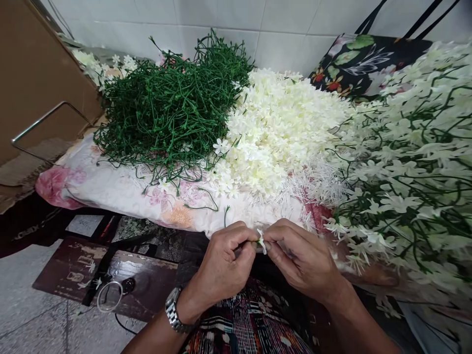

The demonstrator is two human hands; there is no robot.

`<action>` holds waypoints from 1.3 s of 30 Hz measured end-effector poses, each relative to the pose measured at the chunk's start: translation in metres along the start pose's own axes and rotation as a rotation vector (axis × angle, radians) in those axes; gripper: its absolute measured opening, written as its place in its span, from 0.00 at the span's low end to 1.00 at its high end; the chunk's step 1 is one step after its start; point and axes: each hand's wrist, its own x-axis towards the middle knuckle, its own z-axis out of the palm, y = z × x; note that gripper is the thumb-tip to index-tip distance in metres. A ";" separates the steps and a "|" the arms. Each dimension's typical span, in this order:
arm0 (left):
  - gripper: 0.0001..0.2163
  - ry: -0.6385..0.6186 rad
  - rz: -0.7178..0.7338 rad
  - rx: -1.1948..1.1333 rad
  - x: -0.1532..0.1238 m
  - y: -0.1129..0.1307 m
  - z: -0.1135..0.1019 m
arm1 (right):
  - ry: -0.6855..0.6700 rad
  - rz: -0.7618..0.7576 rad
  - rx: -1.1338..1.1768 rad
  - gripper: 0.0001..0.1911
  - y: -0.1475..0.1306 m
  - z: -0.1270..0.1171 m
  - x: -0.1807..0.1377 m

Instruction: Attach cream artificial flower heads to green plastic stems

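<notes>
Close above my lap, both hands meet at one small white artificial flower (261, 242). My left hand (230, 253), with a metal watch on its wrist, is closed in a pinch at the flower's green base; most of the stem is hidden by the fingers. My right hand (300, 255) pinches the flower from the other side, thumb and forefinger by its petals. Beyond the hands lie a tangled pile of green plastic stems (169, 108) and a heap of loose white blossoms (283, 123). Stemmed white flowers (405, 172) are massed at the right.
A floral cloth (121, 184) covers the work surface, with thin white bits (317, 182) scattered on it. At the left stands a cardboard box (40, 83) beside a bent metal rod (40, 123). A flowered black bag (365, 66) leans against the tiled wall (228, 14).
</notes>
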 end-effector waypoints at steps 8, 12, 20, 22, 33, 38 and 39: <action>0.09 0.067 0.007 0.061 -0.001 -0.005 0.005 | -0.004 0.032 0.009 0.06 0.006 0.008 -0.002; 0.09 0.099 0.016 0.092 -0.001 -0.004 0.006 | 0.016 0.023 0.008 0.06 0.005 0.010 -0.003; 0.09 0.105 0.007 0.108 -0.001 -0.005 0.007 | 0.072 0.011 -0.002 0.07 0.003 0.015 -0.002; 0.09 0.099 -0.002 0.101 -0.001 -0.005 0.006 | 0.077 0.014 -0.007 0.07 0.003 0.015 -0.002; 0.08 0.009 0.056 0.003 0.001 0.004 -0.001 | 0.074 0.060 0.037 0.06 0.003 0.003 -0.003; 0.10 0.010 0.073 0.052 0.001 0.003 -0.001 | 0.100 0.021 0.029 0.07 0.001 0.002 -0.001; 0.10 0.014 0.072 0.064 0.001 0.002 -0.001 | 0.104 0.018 0.031 0.07 0.000 0.002 -0.001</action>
